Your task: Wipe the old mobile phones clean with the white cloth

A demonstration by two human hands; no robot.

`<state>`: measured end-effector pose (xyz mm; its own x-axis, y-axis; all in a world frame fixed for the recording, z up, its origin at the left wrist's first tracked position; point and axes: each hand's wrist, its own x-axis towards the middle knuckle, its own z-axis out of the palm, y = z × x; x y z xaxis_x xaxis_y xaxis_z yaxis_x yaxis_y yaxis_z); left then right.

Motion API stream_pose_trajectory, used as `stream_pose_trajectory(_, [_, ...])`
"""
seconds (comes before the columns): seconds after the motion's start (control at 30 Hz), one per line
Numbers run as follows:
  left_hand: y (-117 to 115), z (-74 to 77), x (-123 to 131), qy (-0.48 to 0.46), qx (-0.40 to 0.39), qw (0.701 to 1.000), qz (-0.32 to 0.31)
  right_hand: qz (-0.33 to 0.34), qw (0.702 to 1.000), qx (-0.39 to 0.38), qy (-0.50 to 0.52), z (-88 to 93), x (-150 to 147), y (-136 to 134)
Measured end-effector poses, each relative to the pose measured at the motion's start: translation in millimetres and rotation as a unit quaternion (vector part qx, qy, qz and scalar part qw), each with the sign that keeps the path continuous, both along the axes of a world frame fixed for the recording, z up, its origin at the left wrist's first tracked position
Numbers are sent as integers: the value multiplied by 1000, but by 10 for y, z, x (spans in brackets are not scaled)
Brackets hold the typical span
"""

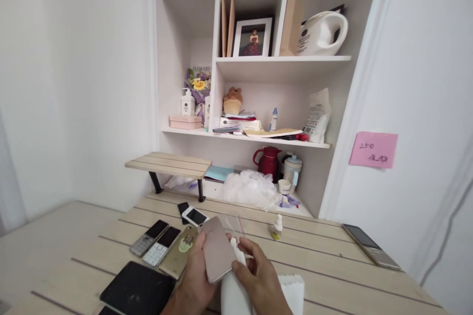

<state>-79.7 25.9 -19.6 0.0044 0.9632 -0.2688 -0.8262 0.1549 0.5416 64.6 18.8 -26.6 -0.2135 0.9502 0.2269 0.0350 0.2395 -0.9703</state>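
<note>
White plastic bottle [236,295] is gripped in the right hand [258,275], bottom centre. Left hand [194,275] grasps a rose-gold smartphone [216,250], long axis running upper left to lower right, lower end just beside the right hand.

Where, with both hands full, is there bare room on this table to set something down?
The widest bare planks of the table run between the small bottle and the dark phone at right. Another patch lies left of the keypad phones. Crowded front-left: phones and a black tablet beside your left hand.
</note>
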Motion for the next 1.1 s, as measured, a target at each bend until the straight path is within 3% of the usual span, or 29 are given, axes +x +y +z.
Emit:
stream_pose_trajectory(0.17, [46, 10, -51, -12, 11, 999, 39, 95, 993, 2, 74, 23, -48, -59])
stream_pose_trajectory(0.27, [57, -4, -74, -19, 8, 998, 58, 118, 992, -28, 28, 72, 2, -95])
stream_pose_trajectory(0.33, [55, -9, -89, -29, 8, 998, 63, 92, 995, -20, -23, 125, 71, -92])
stream_pose_trajectory(0.43, [36, 7, -95, -42, 13, 997, 61, 3, 990, 87, -109, 193, 172, -70])
stream_pose_trajectory(0.5, [14, 30, -83, -47, 18, 998, 50, -20, 968, 190, -166, 199, 204, -72])
stream_pose_trajectory(0.6, [-18, 62, -59, -53, 42, 998, 13, 29, 920, 315, -230, 166, 177, -120])
stream_pose_trajectory(0.67, [-28, 75, -55, -54, 56, 997, -11, 83, 901, 338, -260, 169, 132, -161])
stream_pose_trajectory(0.7, [-29, 79, -57, -52, 60, 997, -17, 101, 903, 327, -259, 190, 112, -175])
stream_pose_trajectory(0.77, [-27, 84, -67, -49, 65, 997, -17, 120, 940, 242, -208, 269, 92, -187])
stream_pose_trajectory(0.83, [-30, 88, -73, -48, 72, 996, -9, 140, 982, 84, -96, 374, 102, -179])
stream_pose_trajectory(0.87, [-37, 91, -72, -48, 74, 996, -8, 155, 987, -1, -33, 425, 115, -173])
stream_pose_trajectory(0.97, [-75, 114, -58, -51, 72, 996, -30, 184, 964, -160, 104, 520, 158, -157])
stream_pose_trajectory(1.1, [-117, 154, -35, -25, 93, 987, -128, 190, 942, -214, 177, 492, 173, -142])
